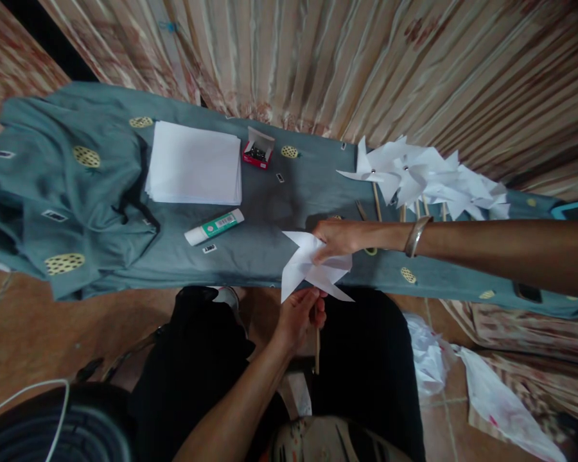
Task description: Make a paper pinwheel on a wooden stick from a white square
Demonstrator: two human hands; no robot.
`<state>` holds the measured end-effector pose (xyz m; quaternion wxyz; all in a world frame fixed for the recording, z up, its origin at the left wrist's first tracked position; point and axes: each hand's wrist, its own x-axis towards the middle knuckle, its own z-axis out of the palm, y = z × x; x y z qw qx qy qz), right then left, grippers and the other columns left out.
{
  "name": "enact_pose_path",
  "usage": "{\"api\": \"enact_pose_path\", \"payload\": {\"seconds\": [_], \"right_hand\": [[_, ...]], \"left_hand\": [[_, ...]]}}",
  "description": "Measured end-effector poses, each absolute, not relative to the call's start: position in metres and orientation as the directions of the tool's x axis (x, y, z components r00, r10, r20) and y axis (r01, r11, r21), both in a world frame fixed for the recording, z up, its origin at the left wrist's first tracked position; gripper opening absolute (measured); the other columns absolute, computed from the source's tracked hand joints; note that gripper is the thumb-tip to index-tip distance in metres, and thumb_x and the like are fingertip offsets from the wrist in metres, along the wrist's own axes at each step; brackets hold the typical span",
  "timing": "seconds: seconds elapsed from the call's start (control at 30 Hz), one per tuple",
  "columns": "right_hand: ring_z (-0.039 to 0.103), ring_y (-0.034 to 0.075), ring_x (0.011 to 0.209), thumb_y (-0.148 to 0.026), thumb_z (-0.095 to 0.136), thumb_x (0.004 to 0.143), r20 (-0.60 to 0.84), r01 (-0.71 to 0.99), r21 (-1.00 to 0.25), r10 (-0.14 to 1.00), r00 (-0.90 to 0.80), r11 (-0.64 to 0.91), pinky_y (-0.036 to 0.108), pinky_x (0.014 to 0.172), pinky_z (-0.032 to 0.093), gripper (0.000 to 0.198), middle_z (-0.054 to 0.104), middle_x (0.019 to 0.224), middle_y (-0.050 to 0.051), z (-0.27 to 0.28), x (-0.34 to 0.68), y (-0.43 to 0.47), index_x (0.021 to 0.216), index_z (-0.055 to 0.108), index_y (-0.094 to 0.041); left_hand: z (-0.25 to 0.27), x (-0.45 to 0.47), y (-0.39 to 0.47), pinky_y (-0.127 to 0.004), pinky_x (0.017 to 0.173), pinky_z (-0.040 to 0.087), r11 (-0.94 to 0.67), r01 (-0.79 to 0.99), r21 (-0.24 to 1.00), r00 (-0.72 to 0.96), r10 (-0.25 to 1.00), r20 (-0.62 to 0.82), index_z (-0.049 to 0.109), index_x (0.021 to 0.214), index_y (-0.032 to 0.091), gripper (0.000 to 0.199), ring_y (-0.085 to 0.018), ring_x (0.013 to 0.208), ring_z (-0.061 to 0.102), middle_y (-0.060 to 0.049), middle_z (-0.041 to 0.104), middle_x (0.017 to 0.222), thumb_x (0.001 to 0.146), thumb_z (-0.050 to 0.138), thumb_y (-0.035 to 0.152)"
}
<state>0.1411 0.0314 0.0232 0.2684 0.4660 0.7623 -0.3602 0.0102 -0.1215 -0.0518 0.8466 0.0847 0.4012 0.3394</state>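
A white paper pinwheel (pixel 296 263) is at the table's front edge, above my lap. My left hand (pixel 298 317) is closed around its thin wooden stick (pixel 316 350), just below the paper blades. My right hand (pixel 334 239) grips the pinwheel from the far side, its thumb pressed near the middle of the blades; its other fingers are partly hidden. Behind my right forearm lies a row of white pinwheels (pixel 414 170) on sticks. Scissors (pixel 361 210) lie partly covered by my right hand and wrist.
On the grey-green cloth (pixel 264 224) are a stack of white paper (pixel 195 163), a glue stick (pixel 215 226) and an open red box (pixel 257 154) of small dark metal pieces. A phone-like dark object (pixel 527 292) lies at right. Plastic bags (pixel 426 353) are on the tiled floor.
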Motion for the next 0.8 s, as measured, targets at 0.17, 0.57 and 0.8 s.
{"api": "enact_pose_path", "payload": {"seconds": [0.17, 0.57, 0.8], "right_hand": [[0.06, 0.014, 0.065, -0.032, 0.076, 0.074, -0.747, 0.91, -0.286, 0.525, -0.408, 0.3, 0.023, 0.055, 0.037, 0.023, 0.073, 0.074, 0.004, 0.02, 0.143, 0.031, 0.081, 0.076, -0.011], [0.065, 0.018, 0.078, -0.033, 0.073, 0.078, -0.687, 0.936, -0.304, 0.639, -0.346, 0.179, 0.024, 0.062, 0.041, 0.028, 0.075, 0.087, 0.01, 0.024, 0.15, 0.011, 0.089, 0.074, -0.007], [0.066, 0.019, 0.075, -0.036, 0.076, 0.074, -0.709, 0.938, -0.289, 0.615, -0.344, 0.191, 0.025, 0.06, 0.043, 0.023, 0.074, 0.081, 0.005, 0.019, 0.149, 0.02, 0.083, 0.074, -0.015]], "left_hand": [[-0.052, 0.01, -0.122, -0.021, 0.041, 0.024, 0.75, -0.515, 0.415, 0.451, 0.649, -0.613, 0.064, 0.072, 0.011, 0.048, -0.005, 0.038, 0.044, 0.005, 0.053, 0.052, 0.056, 0.084, 0.052], [-0.049, 0.01, -0.122, -0.021, 0.044, 0.028, 0.738, -0.485, 0.469, 0.432, 0.668, -0.605, 0.057, 0.065, 0.014, 0.032, -0.005, 0.039, 0.045, 0.004, 0.053, 0.057, 0.074, 0.076, 0.038], [-0.051, 0.009, -0.123, -0.021, 0.043, 0.028, 0.722, -0.503, 0.476, 0.441, 0.688, -0.577, 0.061, 0.069, 0.013, 0.033, -0.005, 0.04, 0.046, 0.004, 0.054, 0.058, 0.071, 0.078, 0.041]]}}
